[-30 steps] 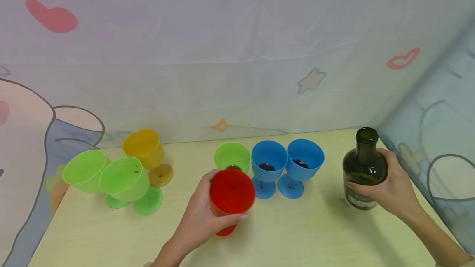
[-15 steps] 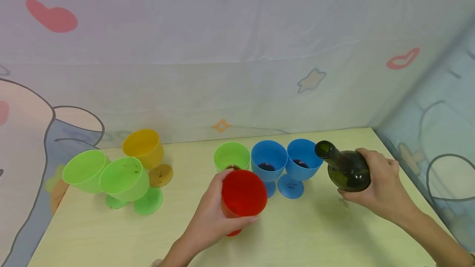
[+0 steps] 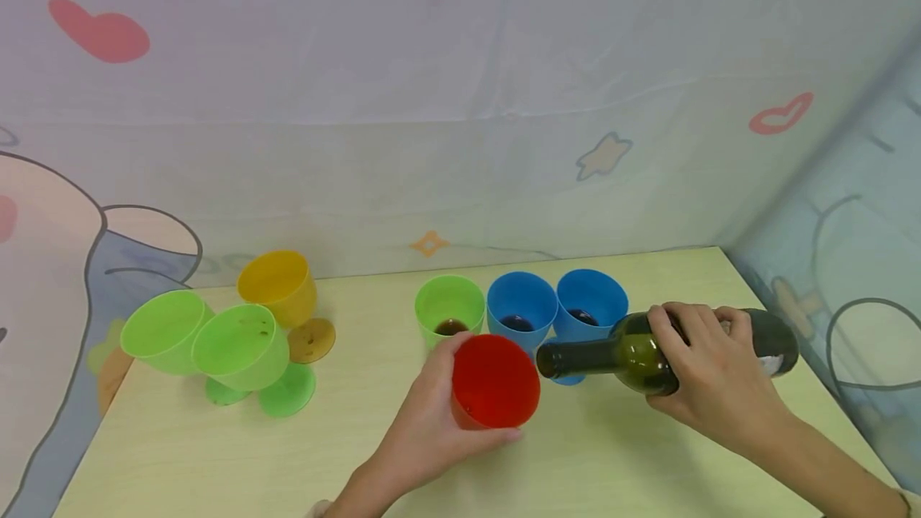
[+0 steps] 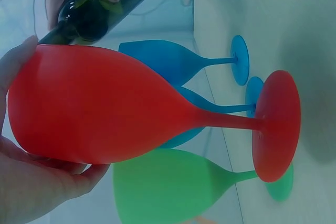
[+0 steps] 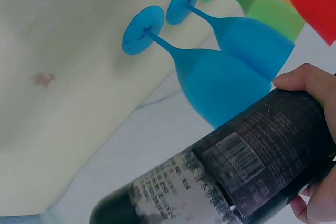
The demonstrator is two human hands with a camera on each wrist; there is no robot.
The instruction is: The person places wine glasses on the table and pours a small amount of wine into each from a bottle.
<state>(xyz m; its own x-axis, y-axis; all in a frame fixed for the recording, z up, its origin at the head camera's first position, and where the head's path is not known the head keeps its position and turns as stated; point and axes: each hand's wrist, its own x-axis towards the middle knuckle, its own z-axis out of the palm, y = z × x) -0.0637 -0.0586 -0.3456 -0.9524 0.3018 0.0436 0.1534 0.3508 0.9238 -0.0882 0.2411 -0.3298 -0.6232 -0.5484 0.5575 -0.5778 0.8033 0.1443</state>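
Note:
My left hand (image 3: pixel 432 434) grips the bowl of a red goblet (image 3: pixel 496 382), thumb in front and fingers behind. In the left wrist view the stem and round foot of this goblet (image 4: pixel 105 103) show below the bowl; whether the foot touches the table I cannot tell. My right hand (image 3: pixel 723 382) holds a dark green wine bottle (image 3: pixel 636 354) round its body, tipped almost level. Its mouth points left, close to the red rim. A printed label (image 5: pixel 252 161) shows in the right wrist view. No flowing liquid is visible.
Just behind stand a green goblet (image 3: pixel 449 302) and two blue goblets, one (image 3: pixel 521 298) beside the other (image 3: pixel 592 298), each with some dark liquid. At the left are two light green goblets (image 3: pixel 245 350) and a yellow one (image 3: pixel 281 286). A printed cloth (image 3: pixel 460 142) hangs behind the table.
The bottle has gone from upright at the right to nearly level, its mouth swinging left toward the red goblet. My left hand has shifted the red goblet to the right.

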